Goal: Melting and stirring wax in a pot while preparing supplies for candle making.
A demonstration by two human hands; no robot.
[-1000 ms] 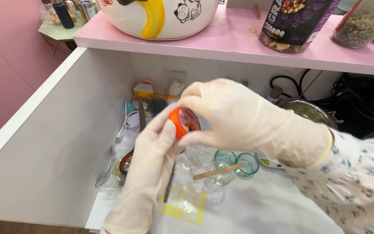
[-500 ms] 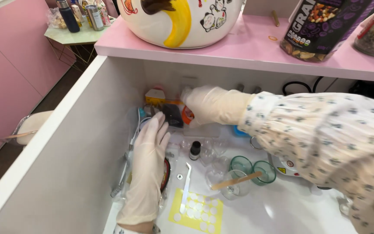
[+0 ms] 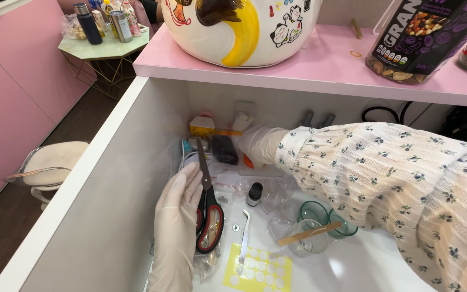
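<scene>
Both hands wear pale gloves. My left hand [image 3: 178,216] lies flat on the white desk with fingers apart, next to scissors [image 3: 208,208] with red and black handles. My right hand [image 3: 256,145], at the end of a flowered sleeve, reaches to the back of the desk. It closes on a small orange thing [image 3: 248,161], mostly hidden under the hand. A small dark-capped bottle [image 3: 254,194] stands just in front of it.
White tweezers [image 3: 244,232] and a yellow sheet of white dots [image 3: 258,269] lie near the front. Green-rimmed glass cups [image 3: 315,212] hold a wooden stick [image 3: 307,234]. A pink shelf [image 3: 331,70] above carries a big ceramic pot [image 3: 241,27] and a jar.
My right hand has carried the orange thing from the middle of the desk to the back. My left hand let go of it and dropped flat beside the scissors.
</scene>
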